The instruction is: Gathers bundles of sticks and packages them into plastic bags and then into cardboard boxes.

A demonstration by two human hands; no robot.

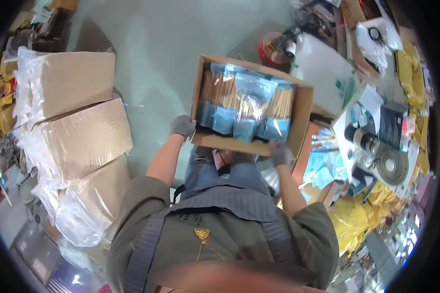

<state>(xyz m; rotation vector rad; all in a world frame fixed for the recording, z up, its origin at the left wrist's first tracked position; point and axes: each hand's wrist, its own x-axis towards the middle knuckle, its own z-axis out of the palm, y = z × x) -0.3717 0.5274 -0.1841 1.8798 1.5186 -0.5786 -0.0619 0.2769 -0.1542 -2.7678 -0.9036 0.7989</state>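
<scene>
An open cardboard box point(230, 143) is in front of my body, above my legs and slightly tilted. Inside it stand several clear and blue plastic packs point(225, 94) of thin wooden sticks, their tops catching the light. My left hand point(183, 126), in a grey glove, is closed on the box's near left corner. On the near wall, toward the right, my gloved right hand point(281, 154) grips the edge, with some fingers hidden by the cardboard. Whether the box's underside rests on anything is hidden.
Large cartons point(78, 136) wrapped in clear plastic are stacked at my left. A red bucket point(268, 49) stands beyond the box at the right. Nearer on that side, a cluttered white table point(344, 158) holds a fan-like round device point(390, 166), with yellow bags point(349, 215) below.
</scene>
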